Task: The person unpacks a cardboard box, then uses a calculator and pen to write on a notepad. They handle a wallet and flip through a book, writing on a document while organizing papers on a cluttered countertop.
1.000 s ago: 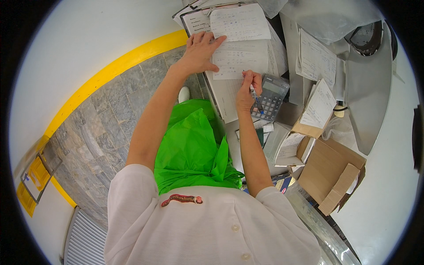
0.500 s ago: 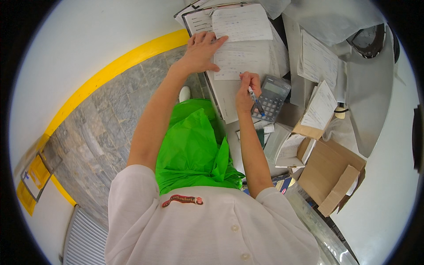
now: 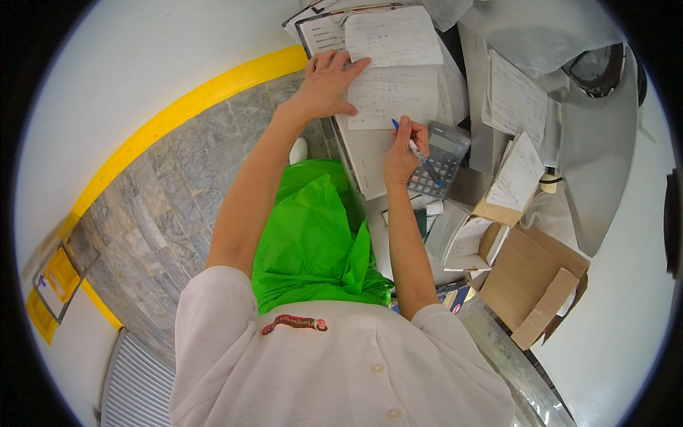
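My left hand (image 3: 321, 87) lies with its fingers spread on the left side of a handwritten sheet (image 3: 395, 96), its fingertips by a second written slip (image 3: 393, 37) that overlaps the sheet's top. Beneath these papers is a clipboard (image 3: 307, 41) with a metal clip at its far end. Close to the sheet's lower right corner, my right hand (image 3: 402, 160) grips a pen (image 3: 430, 169) with a blue tip and blue end; the tip is just off the paper's lower edge. Beside that hand sits a dark calculator (image 3: 449, 146), partly covered by the pen.
Written papers (image 3: 516, 92) and a stack of slips in a cardboard holder (image 3: 514, 174) stand on the right. Nearer is an opened cardboard box (image 3: 530, 274). Clear plastic (image 3: 533, 28) hangs over the far right. A green apron (image 3: 306, 235) covers my front. Yellow-edged wall (image 3: 178, 110) curves at left.
My right hand has shifted slightly right and turned, so the pen's blue tip now shows above the fingers. My left hand stays in place on the papers.
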Tool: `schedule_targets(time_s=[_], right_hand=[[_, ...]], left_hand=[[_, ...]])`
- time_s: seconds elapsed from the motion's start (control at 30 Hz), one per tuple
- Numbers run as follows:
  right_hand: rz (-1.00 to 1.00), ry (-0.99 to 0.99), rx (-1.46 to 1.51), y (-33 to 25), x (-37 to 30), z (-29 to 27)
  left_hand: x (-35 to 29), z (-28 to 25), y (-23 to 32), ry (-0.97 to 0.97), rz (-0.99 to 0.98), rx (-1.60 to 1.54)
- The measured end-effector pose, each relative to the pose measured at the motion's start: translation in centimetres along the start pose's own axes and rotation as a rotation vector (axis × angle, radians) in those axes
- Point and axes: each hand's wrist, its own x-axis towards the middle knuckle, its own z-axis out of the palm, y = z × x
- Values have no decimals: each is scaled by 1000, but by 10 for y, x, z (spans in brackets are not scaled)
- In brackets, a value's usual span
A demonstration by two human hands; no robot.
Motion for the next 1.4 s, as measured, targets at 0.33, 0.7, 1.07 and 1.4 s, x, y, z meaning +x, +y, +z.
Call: schedule_targets(time_s=[0.33, 0.7, 1.07, 1.4], right_hand=[[-52, -22, -63, 3, 0, -1], [56, 20, 81, 0, 7, -3], [-62, 32, -153, 2, 24, 9], [-175, 18, -328, -4, 22, 11]], left_hand=[[0, 1, 1, 4, -18, 25], [0, 0, 2, 5, -5, 7], [3, -6, 5, -50, -52, 25], [2, -9, 7, -52, -50, 29]])
